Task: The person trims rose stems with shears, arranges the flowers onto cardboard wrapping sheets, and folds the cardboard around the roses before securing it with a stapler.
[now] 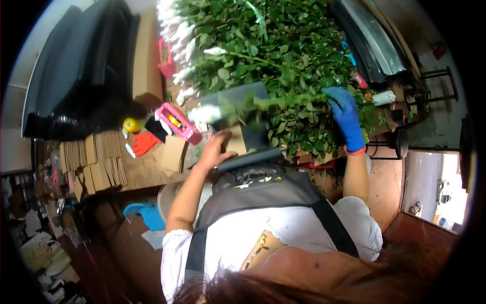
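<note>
My right hand (344,109), in a blue glove with a red cuff, is closed around the leafy stem end of a rose (206,114). The rose lies sideways and is blurred, its head in a white sleeve pointing left. Bare, my left hand (217,149) rests with its fingers apart by a piece of brown cardboard (236,141), just below the rose head. Under the stem is a dark board (255,134), with a dark roll-like edge (248,158) close to my apron. Beyond lies a big heap of leafy rose stems (283,55), with white-sleeved heads (177,40) along its left side.
Left of my hand are a pink tape dispenser (179,123), a yellow tape roll (132,125), a red glove (144,144) and stacked cardboard pieces (101,164). Black plastic sheeting (83,71) stands at the far left. A white roll (383,98) sits at the right.
</note>
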`<state>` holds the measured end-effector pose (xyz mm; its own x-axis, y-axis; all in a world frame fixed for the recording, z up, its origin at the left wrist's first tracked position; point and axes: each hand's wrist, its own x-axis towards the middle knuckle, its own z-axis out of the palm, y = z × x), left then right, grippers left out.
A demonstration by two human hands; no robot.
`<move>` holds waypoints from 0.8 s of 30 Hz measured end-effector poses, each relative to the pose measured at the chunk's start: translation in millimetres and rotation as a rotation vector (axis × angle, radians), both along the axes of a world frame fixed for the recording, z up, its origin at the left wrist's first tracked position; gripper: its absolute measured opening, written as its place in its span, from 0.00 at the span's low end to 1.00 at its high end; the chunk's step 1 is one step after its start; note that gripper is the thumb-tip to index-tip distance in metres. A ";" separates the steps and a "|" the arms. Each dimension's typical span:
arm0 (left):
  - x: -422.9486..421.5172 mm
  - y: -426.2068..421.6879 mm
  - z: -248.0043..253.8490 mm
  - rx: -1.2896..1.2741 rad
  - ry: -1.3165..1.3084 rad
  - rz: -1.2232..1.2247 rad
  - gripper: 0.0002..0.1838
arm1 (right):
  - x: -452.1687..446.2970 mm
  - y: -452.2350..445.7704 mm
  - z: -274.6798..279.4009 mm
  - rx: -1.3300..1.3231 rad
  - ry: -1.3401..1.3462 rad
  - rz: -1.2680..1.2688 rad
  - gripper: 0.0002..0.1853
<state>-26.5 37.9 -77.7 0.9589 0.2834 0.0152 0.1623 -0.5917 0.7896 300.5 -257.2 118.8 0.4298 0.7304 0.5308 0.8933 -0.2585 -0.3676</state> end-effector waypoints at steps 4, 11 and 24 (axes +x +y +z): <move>-3.7 9.7 -12.1 -0.006 -0.020 -0.077 0.58 | -15.7 -43.5 -67.2 -0.515 0.114 0.075 0.10; -0.1 7.1 6.4 0.107 -0.018 -0.191 0.26 | -21.5 -71.9 -139.4 -0.999 0.163 -0.010 0.10; 9.6 1.7 22.4 0.166 -0.005 -0.232 0.14 | 72.7 158.6 -149.8 -0.270 -0.114 -0.281 0.27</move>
<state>-16.9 39.6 -55.3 0.9976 0.0499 0.0478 0.0042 -0.7337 0.6795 373.1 -98.6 -31.1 0.5820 0.7127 0.3916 0.8053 -0.5720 -0.1559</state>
